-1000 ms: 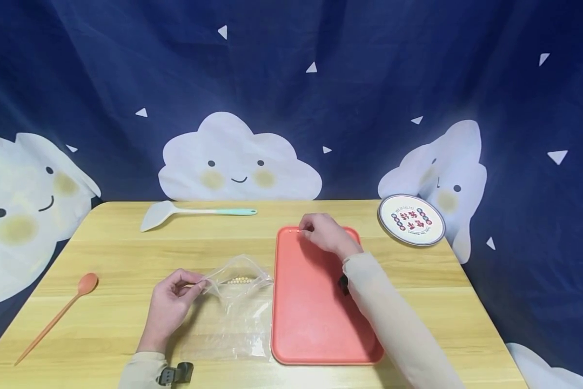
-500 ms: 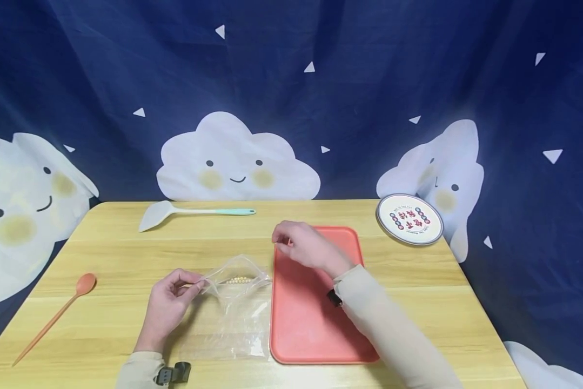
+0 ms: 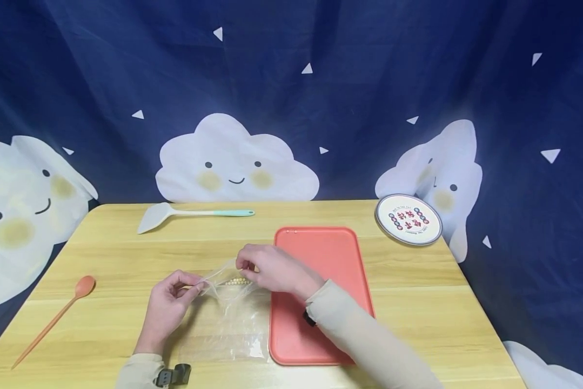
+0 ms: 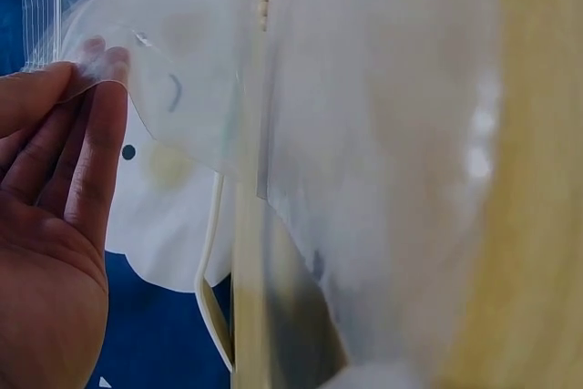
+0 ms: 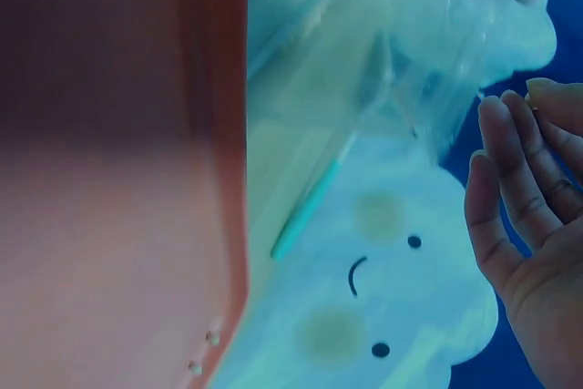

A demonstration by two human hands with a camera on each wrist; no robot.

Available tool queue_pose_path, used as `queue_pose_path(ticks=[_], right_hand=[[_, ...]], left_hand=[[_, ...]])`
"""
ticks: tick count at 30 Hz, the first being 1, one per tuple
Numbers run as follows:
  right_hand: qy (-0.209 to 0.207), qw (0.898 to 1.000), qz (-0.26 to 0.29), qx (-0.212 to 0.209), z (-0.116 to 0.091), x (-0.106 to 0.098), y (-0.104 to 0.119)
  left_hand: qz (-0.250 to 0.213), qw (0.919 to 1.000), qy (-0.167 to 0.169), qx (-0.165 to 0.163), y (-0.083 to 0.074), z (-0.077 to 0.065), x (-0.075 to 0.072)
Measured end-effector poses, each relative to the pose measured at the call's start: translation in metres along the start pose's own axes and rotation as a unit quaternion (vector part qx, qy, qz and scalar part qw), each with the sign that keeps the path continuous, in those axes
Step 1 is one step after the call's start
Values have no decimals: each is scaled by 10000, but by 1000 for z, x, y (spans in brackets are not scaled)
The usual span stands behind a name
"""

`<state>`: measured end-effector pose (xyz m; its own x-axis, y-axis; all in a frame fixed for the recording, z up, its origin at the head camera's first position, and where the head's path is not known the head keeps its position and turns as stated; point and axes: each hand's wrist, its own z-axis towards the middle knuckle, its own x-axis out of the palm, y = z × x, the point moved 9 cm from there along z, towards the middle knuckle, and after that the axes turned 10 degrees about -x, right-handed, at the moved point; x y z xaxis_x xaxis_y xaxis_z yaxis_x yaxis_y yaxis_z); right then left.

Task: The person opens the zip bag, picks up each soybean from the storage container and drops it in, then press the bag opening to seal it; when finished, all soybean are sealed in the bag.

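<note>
A clear zip-lock bag (image 3: 233, 329) lies on the table, its mouth raised and spread. My left hand (image 3: 174, 300) pinches the left side of that mouth between thumb and fingers; the same hold on the bag's ridged edge shows at my left hand (image 4: 64, 161) in the left wrist view. Small pale yellow beads (image 3: 238, 281) show at the bag's opening. Over its right side is my right hand (image 3: 276, 270), fingertips together; in the right wrist view a tiny pale bead (image 5: 532, 108) shows between thumb and finger of my right hand (image 5: 537, 198).
A red tray (image 3: 320, 259) sits right of the bag, with two small beads (image 3: 291, 232) at its far left corner. A white spatula (image 3: 194, 213) lies along the back, an orange spoon (image 3: 60, 316) at left, and a printed plate (image 3: 408, 220) at back right.
My right hand has moved from the tray's far left corner leftward and nearer, to the bag's opening. The left hand has kept its hold on the bag.
</note>
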<state>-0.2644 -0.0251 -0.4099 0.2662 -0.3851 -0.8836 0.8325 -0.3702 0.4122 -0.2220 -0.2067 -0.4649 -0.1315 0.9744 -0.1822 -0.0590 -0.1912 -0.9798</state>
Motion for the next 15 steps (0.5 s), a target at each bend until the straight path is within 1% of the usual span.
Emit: queue_pose_path(ticks=[4, 9, 12, 15], right_hand=[[128, 9998, -100, -106, 7, 10, 7], [270, 9989, -231, -311, 11, 21, 13], [262, 9986, -250, -385, 11, 25, 14], [200, 9991, -177, -318, 10, 24, 11]], left_hand=[[-29, 10000, -14, 26, 0, 0, -1], [-30, 9999, -11, 118, 0, 0, -1], [-39, 9999, -11, 167, 0, 0, -2], [-48, 9999, -27, 150, 0, 1, -2]])
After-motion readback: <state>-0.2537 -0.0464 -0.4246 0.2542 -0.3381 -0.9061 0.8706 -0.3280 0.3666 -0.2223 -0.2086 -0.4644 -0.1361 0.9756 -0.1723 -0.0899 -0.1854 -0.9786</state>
